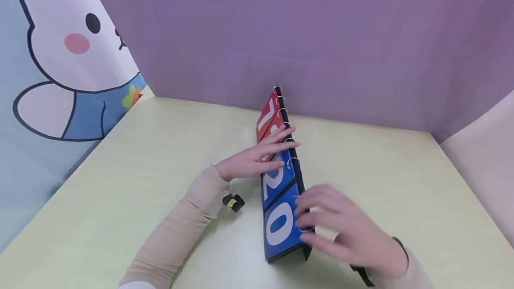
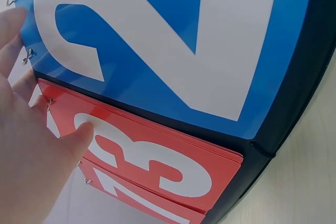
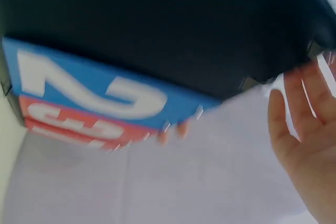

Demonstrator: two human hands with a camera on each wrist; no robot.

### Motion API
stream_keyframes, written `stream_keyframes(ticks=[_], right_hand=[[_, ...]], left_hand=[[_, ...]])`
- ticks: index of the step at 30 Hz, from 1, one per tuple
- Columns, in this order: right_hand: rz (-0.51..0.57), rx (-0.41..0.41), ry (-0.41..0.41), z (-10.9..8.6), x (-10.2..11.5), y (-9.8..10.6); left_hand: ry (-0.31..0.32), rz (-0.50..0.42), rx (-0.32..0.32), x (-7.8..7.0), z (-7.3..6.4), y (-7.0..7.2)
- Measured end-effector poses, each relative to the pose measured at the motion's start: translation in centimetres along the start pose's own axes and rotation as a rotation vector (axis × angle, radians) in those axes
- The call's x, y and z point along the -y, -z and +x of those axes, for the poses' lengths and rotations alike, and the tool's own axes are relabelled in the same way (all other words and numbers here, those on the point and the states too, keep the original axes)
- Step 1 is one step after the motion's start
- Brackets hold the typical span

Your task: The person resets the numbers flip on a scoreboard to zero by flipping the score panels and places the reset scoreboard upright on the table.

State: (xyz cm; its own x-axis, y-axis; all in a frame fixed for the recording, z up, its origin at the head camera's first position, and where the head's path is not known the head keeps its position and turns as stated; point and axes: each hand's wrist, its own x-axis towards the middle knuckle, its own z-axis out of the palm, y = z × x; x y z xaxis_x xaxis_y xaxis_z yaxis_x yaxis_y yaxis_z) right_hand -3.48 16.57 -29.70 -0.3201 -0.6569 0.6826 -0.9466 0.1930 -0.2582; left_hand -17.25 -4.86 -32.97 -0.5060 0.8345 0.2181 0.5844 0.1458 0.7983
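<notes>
A flip scoreboard (image 1: pixel 278 178) stands tent-like at the middle of the pale surface (image 1: pixel 401 182), running away from the person, its cards hung on metal rings along the top edge. The nearest blue card (image 1: pixel 279 224) reads "0", the next blue card (image 2: pixel 163 72) "2"; beyond, a red card (image 2: pixel 152 161) reads "3", and the farthest red card (image 1: pixel 267 117) bears a white "1" or "7", which I cannot settle. The left hand (image 1: pixel 261 155) lies across the top edge, its grip loose, fingers stretched over the rings, one tip against the "3" card. The right hand (image 1: pixel 337 224), blurred, has its grip parted and fingers loosely bent beside the "0" card's ring edge; contact cannot be told. Left of the scoreboard lies a small black item (image 1: pixel 234 202) with a yellow patch, no lettering legible.
</notes>
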Motion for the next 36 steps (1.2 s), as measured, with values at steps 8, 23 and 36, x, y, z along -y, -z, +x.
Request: stream_keyframes(ticks=[8,23,36], right_hand=[[0.887,-0.274,-0.575,-0.5,-6.6,1.4],[1.153,-0.060,-1.115,-2.3,-11.6,-1.5],[1.156,-0.044,-1.105,-3.1,-12.3,-2.0]], left_hand=[[0.035,-0.009,-0.015,0.1,0.2,-0.2],[0.046,-0.025,-0.057,-0.8,0.0,0.1],[0.118,0.192,-0.240,-0.4,2.5,3.8]])
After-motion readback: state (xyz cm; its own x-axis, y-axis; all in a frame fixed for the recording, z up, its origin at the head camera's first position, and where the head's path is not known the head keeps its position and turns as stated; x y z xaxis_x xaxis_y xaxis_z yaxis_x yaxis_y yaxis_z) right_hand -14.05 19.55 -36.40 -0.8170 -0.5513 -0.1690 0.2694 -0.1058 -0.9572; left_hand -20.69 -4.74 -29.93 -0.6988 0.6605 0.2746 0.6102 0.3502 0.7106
